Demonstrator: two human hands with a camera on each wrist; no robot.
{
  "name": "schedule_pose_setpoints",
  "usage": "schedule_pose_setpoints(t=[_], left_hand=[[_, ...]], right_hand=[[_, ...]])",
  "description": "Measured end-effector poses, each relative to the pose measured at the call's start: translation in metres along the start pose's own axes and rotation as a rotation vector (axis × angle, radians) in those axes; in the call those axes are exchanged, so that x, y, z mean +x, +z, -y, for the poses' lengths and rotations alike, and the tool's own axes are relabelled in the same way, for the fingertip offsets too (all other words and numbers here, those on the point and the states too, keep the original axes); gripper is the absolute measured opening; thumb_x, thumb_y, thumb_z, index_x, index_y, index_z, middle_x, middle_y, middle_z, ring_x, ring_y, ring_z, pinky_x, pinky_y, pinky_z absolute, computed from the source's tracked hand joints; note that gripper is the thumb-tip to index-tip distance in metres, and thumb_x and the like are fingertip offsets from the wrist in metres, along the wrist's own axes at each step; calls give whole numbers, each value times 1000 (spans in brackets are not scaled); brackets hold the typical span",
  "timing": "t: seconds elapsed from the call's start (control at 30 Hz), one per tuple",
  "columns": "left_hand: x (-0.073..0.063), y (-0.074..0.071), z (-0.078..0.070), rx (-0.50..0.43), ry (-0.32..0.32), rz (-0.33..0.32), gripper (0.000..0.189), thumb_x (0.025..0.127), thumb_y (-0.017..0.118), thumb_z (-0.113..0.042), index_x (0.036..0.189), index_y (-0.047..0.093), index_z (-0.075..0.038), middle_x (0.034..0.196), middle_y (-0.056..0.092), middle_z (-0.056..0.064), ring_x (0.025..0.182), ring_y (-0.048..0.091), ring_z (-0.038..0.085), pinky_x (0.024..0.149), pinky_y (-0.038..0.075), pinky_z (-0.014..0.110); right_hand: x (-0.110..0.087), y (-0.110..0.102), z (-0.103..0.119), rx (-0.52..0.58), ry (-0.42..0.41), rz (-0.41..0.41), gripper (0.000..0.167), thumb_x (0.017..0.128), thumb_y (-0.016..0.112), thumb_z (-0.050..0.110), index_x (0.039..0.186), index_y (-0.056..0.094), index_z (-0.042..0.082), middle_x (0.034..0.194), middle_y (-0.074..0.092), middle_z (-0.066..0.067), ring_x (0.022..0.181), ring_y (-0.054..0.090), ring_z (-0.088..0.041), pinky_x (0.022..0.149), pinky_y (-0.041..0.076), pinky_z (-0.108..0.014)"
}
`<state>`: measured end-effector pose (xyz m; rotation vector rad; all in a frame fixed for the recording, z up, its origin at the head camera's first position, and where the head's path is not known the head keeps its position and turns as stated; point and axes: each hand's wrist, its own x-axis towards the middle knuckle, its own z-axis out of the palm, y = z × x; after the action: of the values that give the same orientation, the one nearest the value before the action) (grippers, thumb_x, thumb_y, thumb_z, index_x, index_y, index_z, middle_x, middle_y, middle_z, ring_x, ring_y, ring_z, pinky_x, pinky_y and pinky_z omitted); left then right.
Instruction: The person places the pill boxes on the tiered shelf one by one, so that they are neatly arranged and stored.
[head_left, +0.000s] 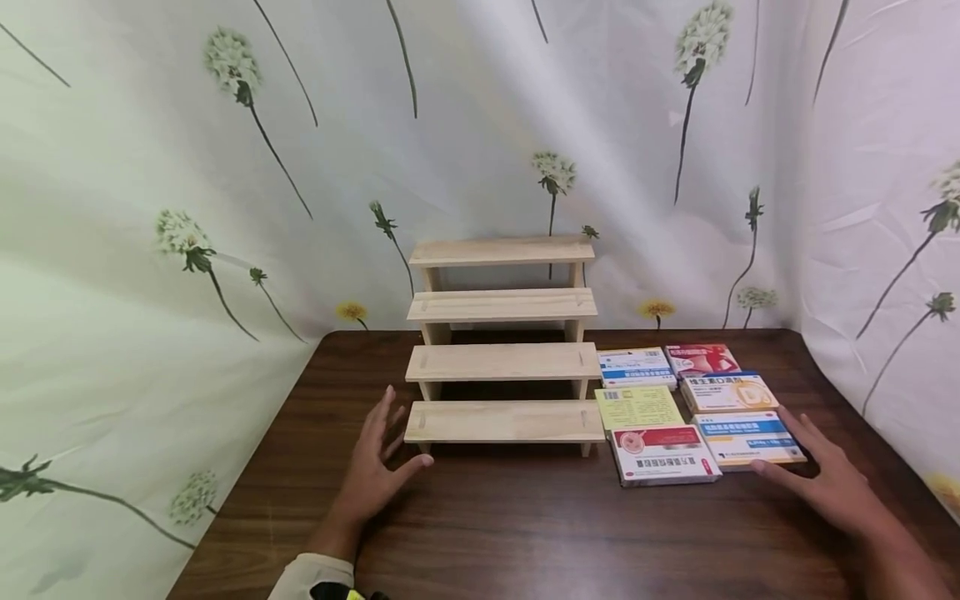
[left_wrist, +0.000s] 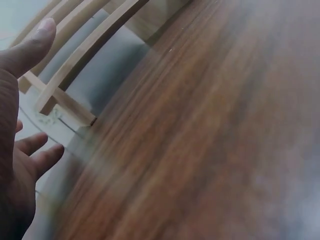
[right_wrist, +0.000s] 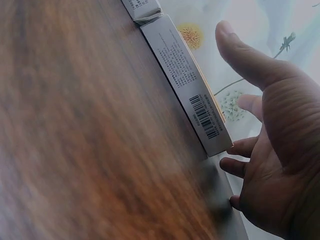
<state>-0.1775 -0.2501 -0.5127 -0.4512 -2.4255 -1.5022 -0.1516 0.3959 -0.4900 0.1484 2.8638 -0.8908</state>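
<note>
A small wooden step shelf point(head_left: 502, 421) with several pale tiers stands toward the back of the dark table. My left hand point(head_left: 378, 462) is at its lower left corner, fingers spread and nothing held; the left wrist view shows the thumb before the shelf's end point(left_wrist: 72, 107). Right of the shelf, medicine boxes lie flat in two columns. My right hand point(head_left: 828, 479) is at the front right blue-and-white box point(head_left: 750, 437), its thumb and fingers apart around the near right corner. In the right wrist view, fingertips are right at the end of that box point(right_wrist: 187, 90), beside its barcode.
A red-and-white box point(head_left: 666, 457) lies at the front of the left column, with a yellow-green box point(head_left: 639, 408) and another blue-and-white box point(head_left: 636, 368) behind. An orange-and-white box point(head_left: 731, 393) and a red box point(head_left: 701, 360) complete the right column. Dandelion-print cloth point(head_left: 480, 167) surrounds the table point(head_left: 510, 525).
</note>
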Motion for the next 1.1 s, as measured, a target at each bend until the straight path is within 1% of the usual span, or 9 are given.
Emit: schedule_pose_setpoints(t=[0.17, 0.3, 0.37, 0.47, 0.6, 0.73, 0.83, 1.03, 1.1], left_hand=[[5, 3, 5, 6, -11, 2, 120, 91, 90, -10, 177, 11, -34, 181, 16, 22, 159, 39, 52, 110, 49, 71], [11, 4, 9, 1, -1, 4, 123, 89, 92, -9, 177, 10, -34, 180, 17, 24, 156, 40, 55, 108, 49, 76], [15, 4, 10, -1, 0, 4, 126, 87, 94, -10, 177, 9, -35, 180, 17, 23, 156, 40, 57, 110, 47, 76], [20, 5, 12, 15, 6, 7, 129, 86, 96, -13, 177, 7, -36, 182, 15, 22, 156, 39, 58, 112, 45, 76], [26, 7, 14, 41, 8, 11, 130, 87, 95, -16, 177, 4, -37, 183, 10, 18, 158, 37, 57, 115, 43, 75], [29, 7, 15, 38, 2, 7, 129, 86, 96, -17, 177, 7, -38, 183, 10, 18, 157, 39, 55, 113, 45, 75], [32, 6, 14, 29, 6, 4, 129, 84, 98, -15, 177, 12, -37, 182, 12, 20, 156, 42, 56, 112, 47, 75], [35, 5, 15, 17, 3, 21, 131, 81, 99, -13, 177, 12, -36, 180, 12, 24, 150, 47, 60, 108, 51, 72], [35, 5, 16, 19, 0, 23, 132, 81, 99, -14, 177, 12, -37, 180, 12, 25, 148, 49, 59, 106, 54, 69]], right_hand=[[1, 0, -1, 8, -18, -5, 113, 103, 67, 62, 175, -6, 16, 169, -9, -49, 149, 6, -81, 101, 20, -96], [2, 2, -2, 16, -24, -9, 113, 102, 69, 61, 175, -4, 16, 169, -6, -49, 149, 7, -80, 102, 18, -96], [2, 2, -3, 23, -22, -8, 113, 102, 70, 60, 175, -4, 16, 169, -6, -49, 150, 6, -80, 102, 17, -96], [2, 2, -4, 34, -21, -5, 113, 102, 72, 58, 175, -3, 15, 169, -4, -49, 150, 7, -80, 103, 17, -95], [1, 2, -8, 36, -40, -10, 111, 102, 74, 54, 176, 0, 16, 168, 1, -51, 148, 11, -80, 104, 19, -93], [2, 3, -10, 33, -85, -31, 111, 101, 79, 46, 176, 6, 12, 168, 10, -51, 148, 18, -78, 108, 23, -89], [3, 4, -12, 32, -115, -49, 111, 99, 83, 40, 175, 8, 9, 167, 15, -50, 148, 21, -76, 112, 24, -87], [2, 9, -14, 18, -173, -118, 105, 95, 88, 27, 173, 22, 3, 161, 31, -50, 144, 34, -72, 113, 28, -83], [2, 10, -15, 18, -183, -152, 100, 94, 88, 24, 172, 29, 3, 160, 37, -49, 142, 39, -69, 121, 27, -75]])
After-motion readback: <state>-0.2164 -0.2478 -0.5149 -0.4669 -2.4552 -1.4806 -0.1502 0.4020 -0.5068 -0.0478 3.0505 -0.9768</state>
